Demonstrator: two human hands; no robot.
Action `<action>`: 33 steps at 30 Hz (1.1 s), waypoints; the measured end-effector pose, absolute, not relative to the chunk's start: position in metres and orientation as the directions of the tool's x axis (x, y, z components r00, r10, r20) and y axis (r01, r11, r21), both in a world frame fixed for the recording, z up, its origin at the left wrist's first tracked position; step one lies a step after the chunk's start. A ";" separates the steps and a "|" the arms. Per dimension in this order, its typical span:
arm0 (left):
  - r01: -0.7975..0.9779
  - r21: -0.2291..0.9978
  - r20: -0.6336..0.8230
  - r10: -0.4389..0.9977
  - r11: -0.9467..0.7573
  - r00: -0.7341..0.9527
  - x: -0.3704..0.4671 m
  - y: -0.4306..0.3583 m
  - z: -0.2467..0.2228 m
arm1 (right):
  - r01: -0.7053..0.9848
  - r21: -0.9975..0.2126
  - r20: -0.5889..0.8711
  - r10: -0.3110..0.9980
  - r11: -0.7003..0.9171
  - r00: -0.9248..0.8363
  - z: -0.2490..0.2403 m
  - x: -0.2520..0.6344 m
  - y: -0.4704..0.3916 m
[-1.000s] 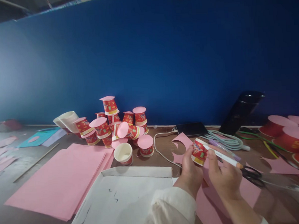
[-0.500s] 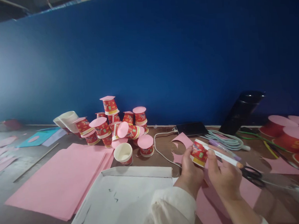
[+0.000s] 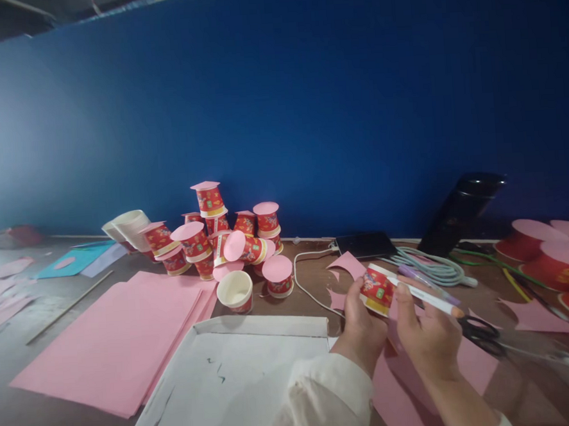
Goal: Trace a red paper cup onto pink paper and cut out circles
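A small red paper cup (image 3: 378, 291) with a yellow band is gripped in my left hand (image 3: 361, 327), its base tilted up and its rim downward. My right hand (image 3: 430, 342) is closed around a white marker pen (image 3: 427, 299), whose front end meets the cup's upper edge. Beneath both hands lies pink paper (image 3: 396, 392). Black-handled scissors (image 3: 482, 336) rest just right of my right hand. A purple pen (image 3: 428, 281) shows behind the white one.
Several red cups topped with pink discs (image 3: 190, 241) are piled at the wall, with an upright cup (image 3: 235, 292) in front. Pink sheets (image 3: 113, 339) lie left of a white box lid (image 3: 246, 376). A black bottle (image 3: 458, 218) leans near a coiled cable (image 3: 425, 262).
Almost nothing differs. The cup and both hands hold nearly the same place, with the view shifted very slightly.
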State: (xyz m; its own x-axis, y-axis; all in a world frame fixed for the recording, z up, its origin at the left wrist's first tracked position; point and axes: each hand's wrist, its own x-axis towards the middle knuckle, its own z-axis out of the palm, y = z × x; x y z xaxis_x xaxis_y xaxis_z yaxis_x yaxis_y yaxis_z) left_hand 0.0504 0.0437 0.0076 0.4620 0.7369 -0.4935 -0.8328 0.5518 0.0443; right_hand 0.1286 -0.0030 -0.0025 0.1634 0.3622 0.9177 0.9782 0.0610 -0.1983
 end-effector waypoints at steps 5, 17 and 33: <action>-0.827 0.050 -0.480 0.739 0.561 0.472 0.051 0.045 0.004 | 0.981 -0.185 0.928 0.338 0.050 0.158 -0.004 0.129 -0.002; -0.840 0.054 -0.495 0.745 0.540 0.447 0.051 0.045 0.007 | 0.981 -0.187 0.923 0.353 0.060 0.154 -0.004 0.127 -0.002; -0.833 0.081 -0.469 0.758 0.548 0.453 0.053 0.046 0.004 | 0.982 -0.190 0.912 0.371 0.008 0.173 -0.010 0.131 -0.001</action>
